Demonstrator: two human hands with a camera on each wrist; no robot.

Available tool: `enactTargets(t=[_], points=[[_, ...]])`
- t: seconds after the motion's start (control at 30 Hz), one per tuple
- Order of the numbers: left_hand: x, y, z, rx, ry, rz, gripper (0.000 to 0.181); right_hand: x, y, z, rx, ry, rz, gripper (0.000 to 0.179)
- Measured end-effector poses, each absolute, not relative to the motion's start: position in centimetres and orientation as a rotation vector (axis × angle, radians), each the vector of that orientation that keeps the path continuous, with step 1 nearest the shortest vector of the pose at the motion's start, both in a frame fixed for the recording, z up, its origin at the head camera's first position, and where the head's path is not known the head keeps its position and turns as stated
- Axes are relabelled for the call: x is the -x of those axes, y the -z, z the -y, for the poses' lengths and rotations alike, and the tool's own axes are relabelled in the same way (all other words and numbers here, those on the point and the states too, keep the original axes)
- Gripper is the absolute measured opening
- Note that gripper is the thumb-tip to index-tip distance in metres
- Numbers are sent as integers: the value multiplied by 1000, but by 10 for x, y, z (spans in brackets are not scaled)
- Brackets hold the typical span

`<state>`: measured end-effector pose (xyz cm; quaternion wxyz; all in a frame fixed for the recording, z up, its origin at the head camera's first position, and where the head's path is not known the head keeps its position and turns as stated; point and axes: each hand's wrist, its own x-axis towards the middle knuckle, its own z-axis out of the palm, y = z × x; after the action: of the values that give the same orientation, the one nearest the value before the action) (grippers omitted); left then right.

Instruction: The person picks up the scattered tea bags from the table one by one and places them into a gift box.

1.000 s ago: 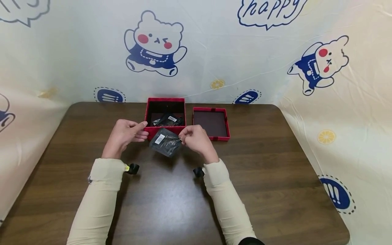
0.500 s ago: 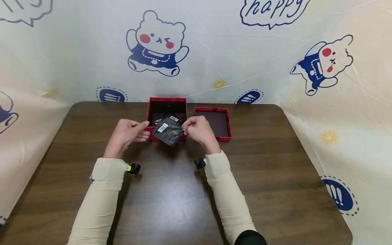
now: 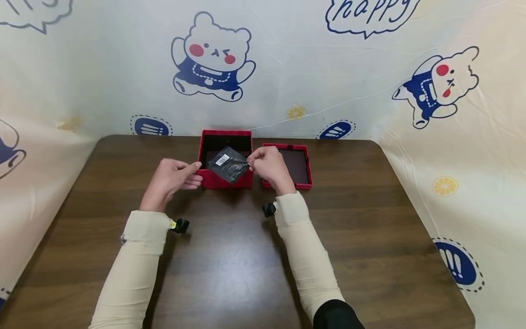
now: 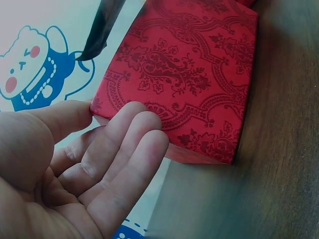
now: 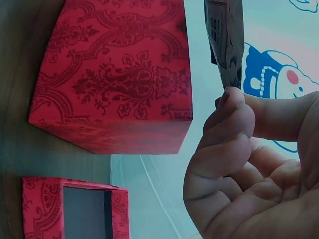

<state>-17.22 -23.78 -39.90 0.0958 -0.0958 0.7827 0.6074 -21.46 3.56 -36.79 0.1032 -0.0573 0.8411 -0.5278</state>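
My right hand (image 3: 271, 167) pinches a small black sachet (image 3: 228, 164) by its edge, between thumb and curled fingers. The sachet has a white barcode label and hangs over the open red box (image 3: 228, 180), overlapping the box's front rim in the head view. Side-on, the sachet (image 5: 227, 40) shows above the box's top edge in the right wrist view. At the box's front left corner, my left hand (image 3: 174, 178) holds on with the thumb at the rim and fingers against the side. The box (image 4: 174, 69) is covered in patterned red fabric. Its contents are hidden behind the sachet.
A red lid (image 3: 302, 167) lies upturned, dark inside up, just right of the box and partly behind my right hand. The brown wooden table (image 3: 370, 237) ends at the back against a printed cloth (image 3: 312, 68) with cartoon bears.
My right hand has carried the sachet up and away from me, from in front of the box to over its opening. The left hand has stayed at the box corner.
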Motion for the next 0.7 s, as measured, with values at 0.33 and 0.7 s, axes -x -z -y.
enactTargets(t=[0.33,0.7], points=[[172,396,239,295,-1750,-2332,52,228,369,-32,132,1600,-2478,18],[172,398,238,303,-1776,-2327,52,234,372,-29,128,1622,-2495,17]])
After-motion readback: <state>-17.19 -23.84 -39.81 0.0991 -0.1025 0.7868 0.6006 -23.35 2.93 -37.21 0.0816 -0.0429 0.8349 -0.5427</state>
